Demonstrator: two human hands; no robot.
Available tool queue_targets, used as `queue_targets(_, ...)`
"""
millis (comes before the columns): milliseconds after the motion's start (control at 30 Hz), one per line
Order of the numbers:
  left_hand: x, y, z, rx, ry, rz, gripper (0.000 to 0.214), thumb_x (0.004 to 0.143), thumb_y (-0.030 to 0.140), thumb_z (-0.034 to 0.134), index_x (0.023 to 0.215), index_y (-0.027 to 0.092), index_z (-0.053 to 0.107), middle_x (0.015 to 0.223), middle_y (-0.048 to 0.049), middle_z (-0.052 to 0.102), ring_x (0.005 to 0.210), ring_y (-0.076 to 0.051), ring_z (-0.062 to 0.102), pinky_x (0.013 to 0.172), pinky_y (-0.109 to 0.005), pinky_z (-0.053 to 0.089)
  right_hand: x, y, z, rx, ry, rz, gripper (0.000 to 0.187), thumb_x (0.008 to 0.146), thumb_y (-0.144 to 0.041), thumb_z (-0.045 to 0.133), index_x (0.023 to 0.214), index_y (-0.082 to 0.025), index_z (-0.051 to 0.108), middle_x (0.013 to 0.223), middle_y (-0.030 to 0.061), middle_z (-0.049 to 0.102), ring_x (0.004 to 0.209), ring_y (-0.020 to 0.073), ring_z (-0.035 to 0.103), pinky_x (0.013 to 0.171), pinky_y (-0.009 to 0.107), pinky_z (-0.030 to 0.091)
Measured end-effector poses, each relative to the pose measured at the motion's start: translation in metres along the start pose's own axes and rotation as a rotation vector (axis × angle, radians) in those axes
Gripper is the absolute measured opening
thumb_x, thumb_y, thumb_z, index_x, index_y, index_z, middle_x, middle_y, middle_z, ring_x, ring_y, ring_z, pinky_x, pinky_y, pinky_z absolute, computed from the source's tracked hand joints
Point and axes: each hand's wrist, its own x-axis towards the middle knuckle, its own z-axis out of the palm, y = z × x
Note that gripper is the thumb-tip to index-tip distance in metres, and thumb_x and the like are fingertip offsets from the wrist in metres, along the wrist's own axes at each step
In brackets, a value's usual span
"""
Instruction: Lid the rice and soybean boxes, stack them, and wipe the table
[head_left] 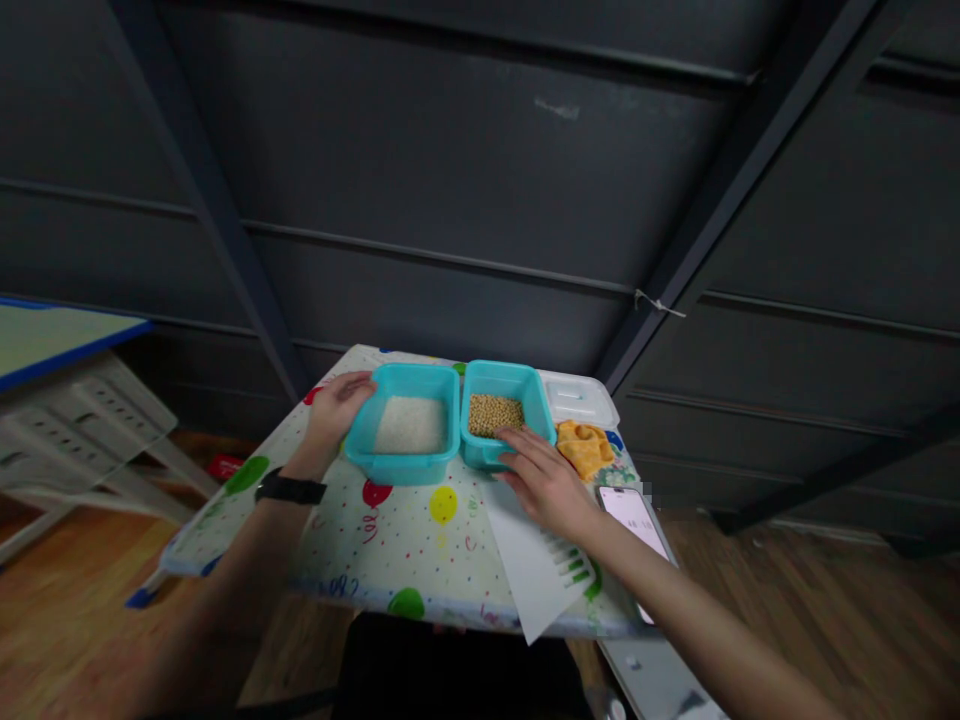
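Observation:
Two teal plastic tubs stand side by side on a small table covered with a dotted, colourful cloth. The left tub holds white rice; the right tub holds tan beans. My left hand, with a black watch on the wrist, grips the left tub's outer wall, fingers curled on its rim. My right hand lies with fingers stretched out against the near rim of the right tub, holding nothing.
A white sheet of paper hangs over the table's near edge under my right wrist. A phone with a lit screen lies at the right, an orange cloth and a clear lid behind it. Another desk stands at left.

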Motion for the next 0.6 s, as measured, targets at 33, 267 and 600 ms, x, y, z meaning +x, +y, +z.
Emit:
queue_targets(33,-0.004,0.005,-0.002,0.138,0.04,0.131,0.031,0.072,0.042,0.073,0.096,0.023,0.07,0.115,-0.0069,0.069,0.122,-0.031,0.058,0.115,-0.043,0.038,0.001,0.008,-0.006,0.024,0.023,0.043,0.02,0.098,-0.019,0.052,0.109,-0.016,0.068,0.134,0.014,0.065,0.129,0.0237,0.058,0.11,0.045,0.048)
queue_targets(267,-0.081,0.012,-0.012,0.78,-0.293,0.84,0.031,0.089,0.044,0.062,0.113,0.028,0.073,0.119,-0.0051,0.073,0.116,-0.029,0.065,0.11,-0.049,0.045,0.007,0.108,-0.027,-0.3,-0.27,0.512,0.026,0.091,-0.011,0.051,0.101,-0.012,0.075,0.104,0.0152,0.074,0.108,0.0275,0.063,0.096,0.037,0.048)
queue_targets(600,-0.136,-0.032,-0.017,1.04,-0.221,1.232,0.045,0.089,0.022,0.06,0.134,0.015,0.059,0.145,-0.0128,0.058,0.144,-0.03,0.042,0.117,-0.046,0.041,-0.003,0.144,0.01,-0.403,-0.579,0.404,0.026,0.089,-0.006,0.049,0.098,-0.009,0.073,0.105,0.0173,0.07,0.106,0.0264,0.059,0.093,0.031,0.041)
